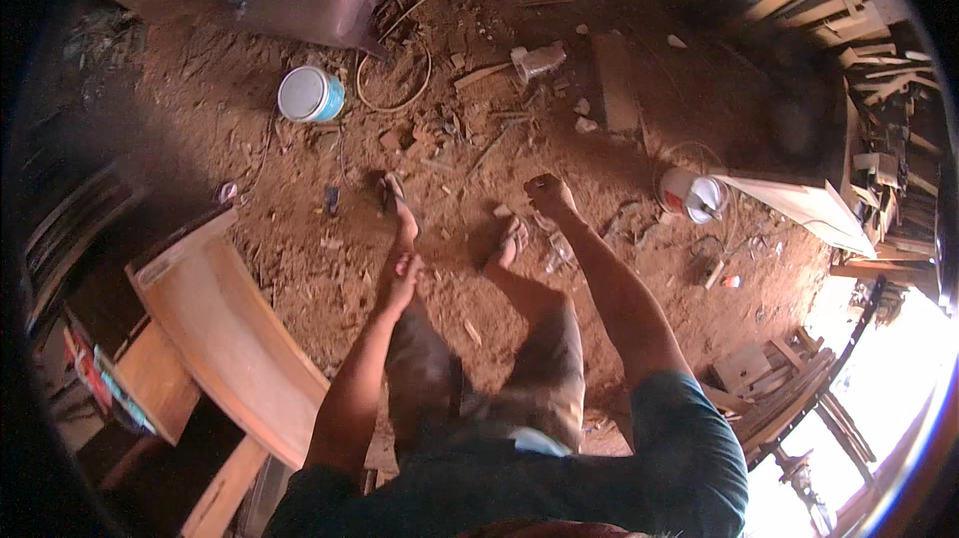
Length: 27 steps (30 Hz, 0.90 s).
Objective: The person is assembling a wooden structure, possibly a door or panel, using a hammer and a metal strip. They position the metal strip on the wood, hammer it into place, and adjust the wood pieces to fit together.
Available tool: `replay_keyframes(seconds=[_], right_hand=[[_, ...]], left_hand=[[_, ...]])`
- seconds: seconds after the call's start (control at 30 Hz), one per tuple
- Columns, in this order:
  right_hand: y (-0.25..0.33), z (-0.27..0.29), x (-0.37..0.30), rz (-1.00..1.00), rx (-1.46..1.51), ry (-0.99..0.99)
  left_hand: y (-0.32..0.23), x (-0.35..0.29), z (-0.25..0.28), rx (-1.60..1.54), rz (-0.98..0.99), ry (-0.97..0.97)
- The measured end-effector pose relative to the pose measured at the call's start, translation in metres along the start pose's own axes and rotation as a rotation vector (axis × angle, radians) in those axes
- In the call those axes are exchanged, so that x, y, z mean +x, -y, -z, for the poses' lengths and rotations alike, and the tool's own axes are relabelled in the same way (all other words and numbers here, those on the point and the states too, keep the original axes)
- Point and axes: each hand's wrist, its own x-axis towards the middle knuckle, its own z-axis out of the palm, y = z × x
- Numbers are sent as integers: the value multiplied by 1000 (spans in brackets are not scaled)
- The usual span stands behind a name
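Observation:
My left hand (pixel 402 283) hangs over my left shin, its fingers loosely bent and slightly apart, with nothing seen in them. Farther forward and to the right, my right hand (pixel 549 196) is raised above the dirt floor, fingers curled closed. A small dark spot shows at its top, too small to tell whether it is a held thing. Below the hands, my feet in sandals (pixel 515 236) stand on the floor, and a crumpled clear plastic piece (pixel 559 254) lies beside the right foot.
A curved wooden panel (pixel 235 338) stands at the left. A white-lidded bucket (pixel 311 94) is ahead, near a looped hose (pixel 428 78). Right stand another white bucket (pixel 689 195) and a pale board (pixel 799 208). Stacked timber (pixel 889 168) lines the right side; wood scraps litter the floor.

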Motion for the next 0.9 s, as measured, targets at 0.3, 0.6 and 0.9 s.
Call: replay_keyframes(seconds=[0.3, 0.6, 0.9], right_hand=[[-43, -157, 410, 288, -906, -8], [-42, -194, 510, 411, -1297, -430], [-9, -248, 290, 484, -624, 778]], left_hand=[[24, 226, -15, 494, -232, 4], [0, 231, -17, 528, -316, -13], [-40, 236, -3, 735, -557, -207]])
